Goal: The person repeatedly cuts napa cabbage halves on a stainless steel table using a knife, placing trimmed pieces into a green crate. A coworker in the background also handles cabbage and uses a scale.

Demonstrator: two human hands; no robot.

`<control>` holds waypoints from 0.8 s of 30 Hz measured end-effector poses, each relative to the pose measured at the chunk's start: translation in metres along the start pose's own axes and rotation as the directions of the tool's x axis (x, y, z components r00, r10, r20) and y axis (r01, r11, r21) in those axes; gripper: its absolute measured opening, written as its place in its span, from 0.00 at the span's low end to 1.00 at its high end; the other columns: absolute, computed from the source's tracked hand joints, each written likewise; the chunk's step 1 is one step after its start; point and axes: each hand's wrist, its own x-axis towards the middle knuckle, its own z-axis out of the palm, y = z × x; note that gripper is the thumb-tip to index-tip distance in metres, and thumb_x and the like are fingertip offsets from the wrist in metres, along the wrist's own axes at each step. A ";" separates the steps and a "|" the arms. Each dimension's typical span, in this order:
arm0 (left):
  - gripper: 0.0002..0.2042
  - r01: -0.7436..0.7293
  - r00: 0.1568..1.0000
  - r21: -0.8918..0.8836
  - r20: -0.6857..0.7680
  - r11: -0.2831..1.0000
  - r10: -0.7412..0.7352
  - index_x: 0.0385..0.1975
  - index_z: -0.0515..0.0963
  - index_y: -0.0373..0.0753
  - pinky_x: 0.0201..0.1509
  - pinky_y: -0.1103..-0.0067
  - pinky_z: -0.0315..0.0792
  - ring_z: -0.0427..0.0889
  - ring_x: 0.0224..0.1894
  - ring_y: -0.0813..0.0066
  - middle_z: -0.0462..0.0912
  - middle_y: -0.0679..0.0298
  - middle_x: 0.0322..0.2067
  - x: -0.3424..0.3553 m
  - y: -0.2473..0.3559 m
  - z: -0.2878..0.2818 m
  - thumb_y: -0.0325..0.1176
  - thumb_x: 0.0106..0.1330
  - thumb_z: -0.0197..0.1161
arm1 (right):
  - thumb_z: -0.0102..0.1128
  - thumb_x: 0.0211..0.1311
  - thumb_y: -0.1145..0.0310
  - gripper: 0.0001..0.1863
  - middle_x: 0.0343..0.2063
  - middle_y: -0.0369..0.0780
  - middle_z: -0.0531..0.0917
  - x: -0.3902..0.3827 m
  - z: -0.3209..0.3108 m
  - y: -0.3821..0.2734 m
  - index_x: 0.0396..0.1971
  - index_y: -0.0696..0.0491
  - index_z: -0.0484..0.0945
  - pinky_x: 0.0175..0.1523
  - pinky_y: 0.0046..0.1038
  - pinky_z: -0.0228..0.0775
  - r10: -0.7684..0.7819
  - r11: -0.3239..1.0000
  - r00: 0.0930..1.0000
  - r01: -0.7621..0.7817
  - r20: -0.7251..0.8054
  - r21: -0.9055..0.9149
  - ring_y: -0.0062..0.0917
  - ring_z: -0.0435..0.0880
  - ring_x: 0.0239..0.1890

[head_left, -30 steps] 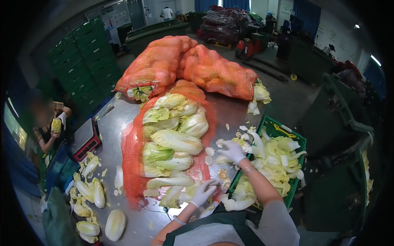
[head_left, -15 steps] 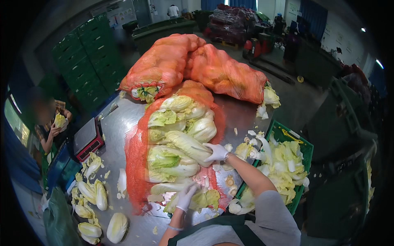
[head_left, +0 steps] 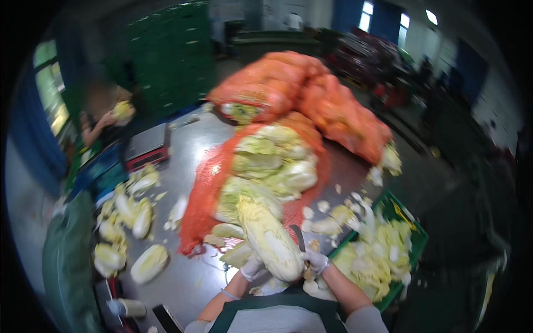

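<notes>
A long pale napa cabbage (head_left: 266,238) is held at a tilt just in front of my apron. My left hand (head_left: 252,267) is closed on its lower left side, with the fingers partly hidden behind it. My right hand (head_left: 315,261) is at its lower right, closed on a knife (head_left: 300,238) whose dark blade stands up beside the cabbage; the handle is mostly hidden. Behind them an opened orange mesh sack (head_left: 197,205) holds several more cabbages (head_left: 288,177) on the steel table (head_left: 183,133). The picture is slightly blurred.
Two full mesh sacks (head_left: 261,77) lie behind. A green crate (head_left: 416,244) of leaves stands right. Left are a scale (head_left: 147,139), loose cabbages (head_left: 149,263), a bottle (head_left: 130,308), a green bag (head_left: 69,255) and a co-worker (head_left: 100,122) holding a cabbage, before stacked green crates (head_left: 166,55).
My right hand gripped a cabbage on the pile; the cabbage is now lifted and drawn toward me between both hands, and a knife shows in my right hand. The view has shifted.
</notes>
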 end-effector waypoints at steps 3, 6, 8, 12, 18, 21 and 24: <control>0.41 -0.191 0.980 -0.174 0.025 0.966 0.198 0.61 0.54 0.39 0.64 0.68 0.58 0.63 0.60 0.66 0.63 0.60 0.58 -0.020 -0.006 -0.006 0.46 0.50 0.68 | 0.60 0.54 0.53 0.26 0.24 0.30 0.76 -0.008 0.030 -0.039 0.48 0.56 0.72 0.20 0.13 0.62 0.030 0.961 0.992 0.006 0.126 -0.275 0.10 0.70 0.19; 0.43 -0.360 0.923 -0.201 -0.222 0.911 0.316 0.61 0.54 0.39 0.64 0.65 0.59 0.64 0.59 0.64 0.64 0.58 0.58 -0.042 -0.007 -0.009 0.48 0.47 0.70 | 0.62 0.54 0.61 0.24 0.21 0.31 0.75 -0.023 0.078 -0.050 0.47 0.60 0.71 0.18 0.12 0.61 -0.071 0.959 0.982 0.019 -0.173 -0.283 0.10 0.70 0.16; 0.42 -0.497 0.853 -0.164 -0.273 0.852 0.445 0.61 0.54 0.39 0.63 0.63 0.60 0.65 0.58 0.62 0.64 0.57 0.57 -0.052 -0.004 -0.006 0.50 0.49 0.67 | 0.60 0.55 0.66 0.21 0.23 0.32 0.77 -0.036 0.071 -0.023 0.46 0.60 0.71 0.18 0.14 0.62 -0.067 0.932 0.980 -0.005 -0.186 -0.363 0.11 0.71 0.17; 0.40 -0.645 0.751 -0.175 -0.324 0.744 0.575 0.61 0.55 0.39 0.62 0.59 0.61 0.66 0.58 0.58 0.64 0.56 0.57 -0.070 0.016 -0.020 0.53 0.52 0.63 | 0.58 0.56 0.69 0.16 0.27 0.38 0.81 -0.082 0.019 0.049 0.43 0.60 0.73 0.19 0.15 0.63 -0.068 0.926 0.935 -0.071 -0.348 -0.371 0.13 0.72 0.16; 0.37 -0.758 0.623 -0.043 -0.344 0.651 0.702 0.60 0.56 0.41 0.62 0.58 0.60 0.66 0.58 0.59 0.64 0.57 0.57 -0.065 0.052 -0.011 0.54 0.55 0.59 | 0.56 0.59 0.67 0.10 0.25 0.42 0.82 -0.132 -0.010 0.096 0.35 0.57 0.76 0.18 0.13 0.60 0.154 0.984 0.889 -0.177 -0.431 -0.015 0.14 0.72 0.14; 0.36 -0.680 0.718 -0.250 -0.416 0.689 0.558 0.60 0.58 0.42 0.61 0.58 0.61 0.66 0.58 0.59 0.65 0.59 0.57 -0.067 0.063 0.012 0.58 0.56 0.53 | 0.55 0.60 0.65 0.10 0.23 0.38 0.80 -0.125 0.020 0.064 0.35 0.55 0.76 0.21 0.13 0.62 0.042 0.955 0.930 -0.145 -0.364 -0.259 0.13 0.73 0.17; 0.35 -0.579 0.802 -0.325 -0.396 0.748 0.448 0.59 0.60 0.44 0.60 0.59 0.61 0.67 0.57 0.60 0.66 0.60 0.57 -0.065 0.059 0.031 0.63 0.56 0.47 | 0.56 0.57 0.67 0.10 0.25 0.39 0.80 -0.092 0.074 0.017 0.37 0.55 0.75 0.25 0.20 0.67 -0.423 0.665 0.879 0.136 -0.220 -0.735 0.20 0.76 0.21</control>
